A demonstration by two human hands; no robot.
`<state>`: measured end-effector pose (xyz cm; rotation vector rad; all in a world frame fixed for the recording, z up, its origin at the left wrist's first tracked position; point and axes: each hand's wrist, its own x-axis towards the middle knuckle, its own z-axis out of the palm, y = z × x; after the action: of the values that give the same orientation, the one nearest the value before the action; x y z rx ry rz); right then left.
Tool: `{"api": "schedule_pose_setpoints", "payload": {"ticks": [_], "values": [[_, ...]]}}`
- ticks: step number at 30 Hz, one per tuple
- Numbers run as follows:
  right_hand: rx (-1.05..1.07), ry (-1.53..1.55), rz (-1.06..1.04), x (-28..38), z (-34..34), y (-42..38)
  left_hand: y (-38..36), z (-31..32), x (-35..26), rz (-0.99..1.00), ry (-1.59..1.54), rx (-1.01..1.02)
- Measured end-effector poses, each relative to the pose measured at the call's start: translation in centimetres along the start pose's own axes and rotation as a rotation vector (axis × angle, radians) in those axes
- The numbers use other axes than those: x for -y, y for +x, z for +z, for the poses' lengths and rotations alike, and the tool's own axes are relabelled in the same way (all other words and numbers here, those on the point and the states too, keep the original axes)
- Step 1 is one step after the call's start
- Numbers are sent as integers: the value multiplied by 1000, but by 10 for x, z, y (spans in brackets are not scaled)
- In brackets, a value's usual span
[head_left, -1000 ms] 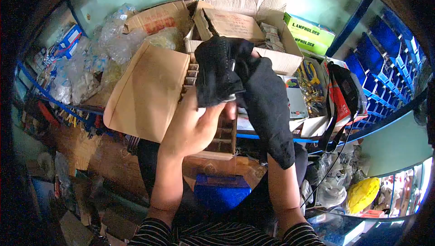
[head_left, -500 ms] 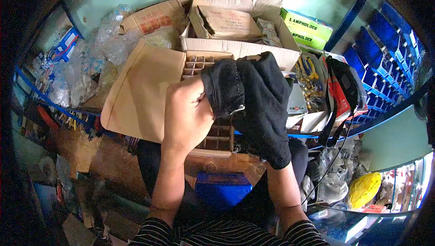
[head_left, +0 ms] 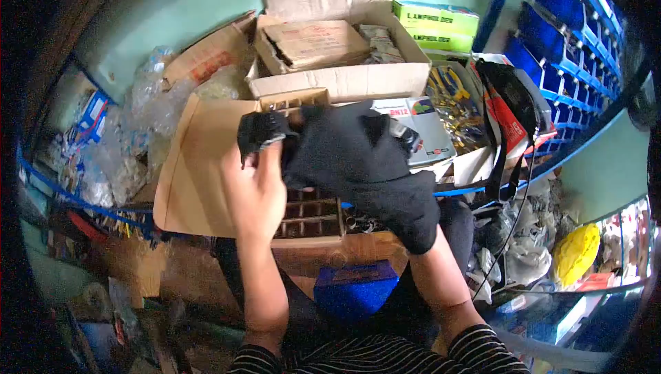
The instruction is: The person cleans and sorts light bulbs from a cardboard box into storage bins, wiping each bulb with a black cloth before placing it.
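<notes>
The right hand (head_left: pixel 358 161) wears a black fabric glove (head_left: pixel 385 188), its cuff sitting at the wrist near the front edge of the divided carton (head_left: pixel 306 212). The left hand (head_left: pixel 258 191) is bare and pinched on a second black glove (head_left: pixel 260 132), gripping it by one end so that it hangs crumpled above the carton's left flap (head_left: pixel 206 167). The two hands sit close together, the gloved fingers touching or nearly touching the loose glove; whether they also grip it cannot be told from this view.

The loose glove looks soft, limp and very light, a knit that folds on itself and gives no resistance. It should not slip much against skin, nor break if dropped. By my judgement the sensible place to hold it is the cuff hem, thumb inside and fingers outside, so the opening stays spread; held by the fingertips it would simply bunch up.

Behind the carton stands an open cardboard box (head_left: pixel 337 81) with a flat packet inside it, and to the right a green lampholder box (head_left: pixel 435 19). A black strap (head_left: pixel 499 133) hangs over the stacked cartons at the right, with blue bins (head_left: pixel 571 37) beyond. Clear plastic bags (head_left: pixel 138 133) pile up on the left, and a blue box (head_left: pixel 351 291) lies by the person's lap.
</notes>
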<state>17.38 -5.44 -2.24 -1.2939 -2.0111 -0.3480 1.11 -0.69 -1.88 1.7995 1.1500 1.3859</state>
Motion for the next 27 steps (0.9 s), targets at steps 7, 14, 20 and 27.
{"api": "schedule_pose_setpoints", "payload": {"ticks": [7, 14, 20, 27], "values": [[-273, -2, -31, 0, 15, -5, -3, -4, 3, 158, -324, 163], [10, -60, -7, -3, 23, 15, -2, -1, -3, 231, -282, 15], [-170, 301, 26, -3, 16, 9, -5, -9, 0, 185, -249, 13], [-245, 140, 97, -6, 16, 7, 0, 7, -4, 223, -239, -58]]}}
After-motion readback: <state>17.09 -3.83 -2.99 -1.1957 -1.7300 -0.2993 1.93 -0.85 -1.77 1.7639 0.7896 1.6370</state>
